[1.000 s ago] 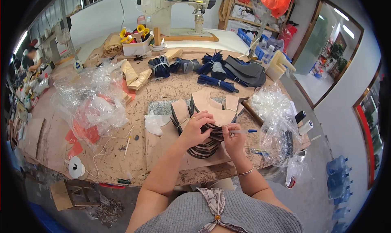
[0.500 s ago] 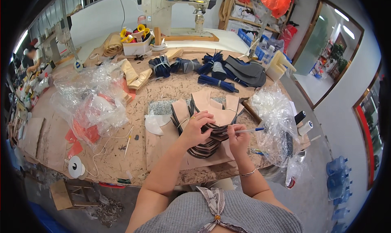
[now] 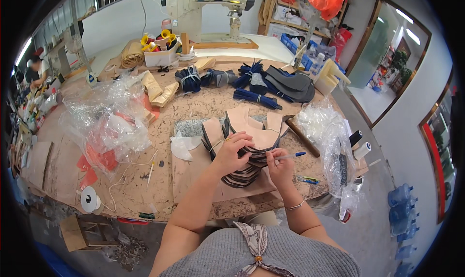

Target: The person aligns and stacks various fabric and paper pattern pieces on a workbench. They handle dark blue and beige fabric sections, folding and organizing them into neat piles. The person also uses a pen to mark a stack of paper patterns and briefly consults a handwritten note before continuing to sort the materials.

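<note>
Head view, pen (image 3: 290, 156): slid back left, so it's at the work again; clear, blue-ended.
Right hand (image 3: 279, 165): pinched on the pen, at four o'clock from the stack (image 3: 249, 126).
Left hand (image 3: 234, 152): bent over the stack; can't tell if it squeezes.
Stack: straight ahead, twelve o'clock; flat, tan, dark-edged, curvy.
Bag (image 3: 328, 140): crinkly, three o'clock; more hammer handle (image 3: 303, 139) shows.

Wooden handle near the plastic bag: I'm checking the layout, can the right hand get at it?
Probably yes: the wooden handle lies close by, uncovered, though the right hand would first have to free itself of the pen.
</note>
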### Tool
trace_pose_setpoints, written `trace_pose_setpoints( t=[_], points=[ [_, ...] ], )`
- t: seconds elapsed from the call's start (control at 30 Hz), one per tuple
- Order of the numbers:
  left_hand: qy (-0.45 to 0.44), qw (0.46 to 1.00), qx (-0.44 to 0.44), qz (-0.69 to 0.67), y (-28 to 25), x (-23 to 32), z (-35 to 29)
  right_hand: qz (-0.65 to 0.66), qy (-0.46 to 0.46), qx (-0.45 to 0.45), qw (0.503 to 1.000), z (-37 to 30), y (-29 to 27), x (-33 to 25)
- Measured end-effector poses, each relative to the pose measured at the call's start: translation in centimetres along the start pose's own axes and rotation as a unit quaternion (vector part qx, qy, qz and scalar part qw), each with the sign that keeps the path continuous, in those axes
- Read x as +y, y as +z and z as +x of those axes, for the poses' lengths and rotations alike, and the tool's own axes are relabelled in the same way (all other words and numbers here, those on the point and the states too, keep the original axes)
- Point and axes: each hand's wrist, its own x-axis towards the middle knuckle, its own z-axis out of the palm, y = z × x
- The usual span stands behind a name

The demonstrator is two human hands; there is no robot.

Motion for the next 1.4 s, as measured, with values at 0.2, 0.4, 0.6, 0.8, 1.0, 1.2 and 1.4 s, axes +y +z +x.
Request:
trace_pose_setpoints(
  t=[0.2, 0.4, 0.6, 0.8, 1.0, 1.2, 1.4],
  points=[
    [-0.028, 0.999, -0.020, -0.033, -0.7, 0.2, -0.1, 0.044, 0.009, -0.008, 0.999, -0.2, 0.0, -1.1],
    [-0.060, 0.993, -0.011, -0.105, -0.5, -1.3, -0.4, 0.062, -0.049, -0.065, 0.995, -1.5, 2.2, -2.4],
    [-0.057, 0.994, -0.022, -0.089, -0.5, -1.2, -0.4, -0.001, -0.071, -0.086, 0.994, -1.9, 2.8, -2.3],
    [-0.057, 0.995, -0.021, -0.080, -0.5, -1.0, -0.3, 0.014, -0.054, -0.080, 0.995, -1.8, 2.5, -2.7],
    [-0.049, 0.996, -0.014, -0.069, -0.4, -0.9, -0.4, 0.053, 0.004, -0.078, 0.996, -2.8, 1.3, -2.7],
    [-0.047, 0.997, -0.011, -0.066, -0.4, -0.9, -0.4, 0.026, -0.032, -0.089, 0.995, -3.3, 1.4, -2.2],
    [-0.048, 0.997, -0.010, -0.060, -0.4, -0.7, -0.4, 0.010, -0.060, -0.096, 0.994, -3.2, 1.3, -2.2]
  ],
)
